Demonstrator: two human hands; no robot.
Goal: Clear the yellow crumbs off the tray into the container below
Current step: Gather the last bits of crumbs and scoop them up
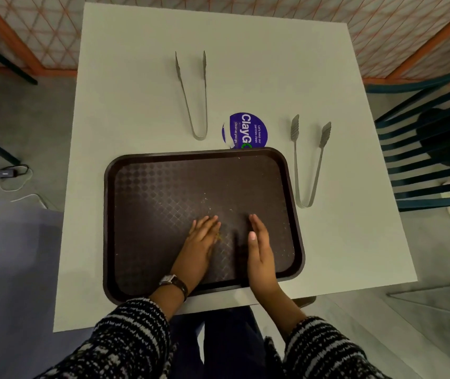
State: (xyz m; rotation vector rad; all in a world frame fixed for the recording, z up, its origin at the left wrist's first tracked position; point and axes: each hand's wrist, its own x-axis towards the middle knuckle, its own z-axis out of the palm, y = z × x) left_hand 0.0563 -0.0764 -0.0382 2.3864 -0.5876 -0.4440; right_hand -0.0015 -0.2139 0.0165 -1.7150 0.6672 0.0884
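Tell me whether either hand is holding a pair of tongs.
No: the left hand and right hand are on the tray with fingers straight, while the far tongs and near tongs lie on the table.

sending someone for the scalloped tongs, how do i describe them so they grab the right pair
Start at the white square table and find the dark brown plastic tray on it. Right of the tray lie the metal tongs with scalloped ends; the other metal tongs, beyond the tray, have slim straight tips.
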